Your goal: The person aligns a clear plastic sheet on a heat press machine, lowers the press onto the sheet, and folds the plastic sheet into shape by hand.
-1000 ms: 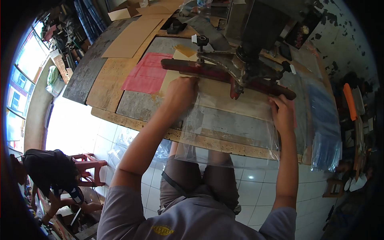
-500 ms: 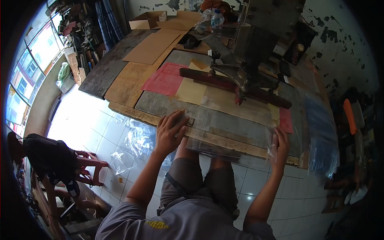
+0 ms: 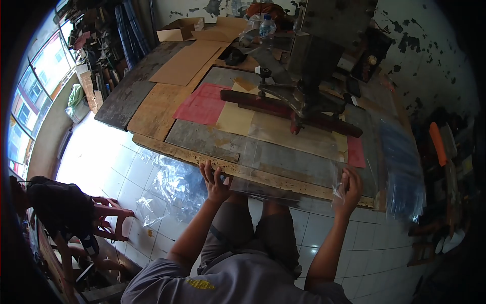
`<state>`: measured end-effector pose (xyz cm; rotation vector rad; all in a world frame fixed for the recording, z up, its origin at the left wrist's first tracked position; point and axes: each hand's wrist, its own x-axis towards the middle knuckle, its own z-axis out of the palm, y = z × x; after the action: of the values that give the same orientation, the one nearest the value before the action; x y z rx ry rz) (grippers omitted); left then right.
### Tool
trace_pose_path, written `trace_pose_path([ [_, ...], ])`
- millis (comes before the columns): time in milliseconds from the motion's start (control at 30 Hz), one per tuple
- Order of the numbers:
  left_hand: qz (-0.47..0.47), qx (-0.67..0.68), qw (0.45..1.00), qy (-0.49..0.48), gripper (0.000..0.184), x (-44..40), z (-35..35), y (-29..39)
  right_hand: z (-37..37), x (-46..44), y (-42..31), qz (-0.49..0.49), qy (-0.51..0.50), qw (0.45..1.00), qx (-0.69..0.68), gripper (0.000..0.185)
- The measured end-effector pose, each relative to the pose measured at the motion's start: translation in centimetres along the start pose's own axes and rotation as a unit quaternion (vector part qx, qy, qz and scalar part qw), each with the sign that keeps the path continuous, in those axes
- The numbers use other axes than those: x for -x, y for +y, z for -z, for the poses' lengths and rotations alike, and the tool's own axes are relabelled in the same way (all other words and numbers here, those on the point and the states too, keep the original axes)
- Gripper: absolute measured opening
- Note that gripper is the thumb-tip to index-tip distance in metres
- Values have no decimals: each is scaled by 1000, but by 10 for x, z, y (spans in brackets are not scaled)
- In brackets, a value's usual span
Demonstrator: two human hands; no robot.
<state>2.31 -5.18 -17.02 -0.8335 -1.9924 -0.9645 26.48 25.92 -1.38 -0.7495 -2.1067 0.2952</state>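
Plastic film (image 3: 293,159): likely light, limp, slippery; edges best for hold. Right hand (image 3: 350,190) pinches edge; left hand (image 3: 216,188) grip wide.

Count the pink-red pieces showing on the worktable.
2: the larger piece left of the yellow sheet, and the smaller piece at its right end. More may be hidden beneath the yellow, where the two could even join.

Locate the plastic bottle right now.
Head view, top centre: the plastic bottle stands at the table's far side, right of the open cardboard box, just left of the machine's dark column.
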Motion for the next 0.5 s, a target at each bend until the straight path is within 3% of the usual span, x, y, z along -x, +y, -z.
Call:
trace_pose_path([
  [267,-4,-8,1000,3,70,5,-2,-4,-4,6,1,-37,46,998,-21,18],
  [367,-24,-34,999,7,83,11,-9,-15,-3,3,-3,-20,54,998,-22,22],
  [500,-33,-42,998,23,84,16,-16,-22,-7,6,4,-5,74,997,-26,18],
])
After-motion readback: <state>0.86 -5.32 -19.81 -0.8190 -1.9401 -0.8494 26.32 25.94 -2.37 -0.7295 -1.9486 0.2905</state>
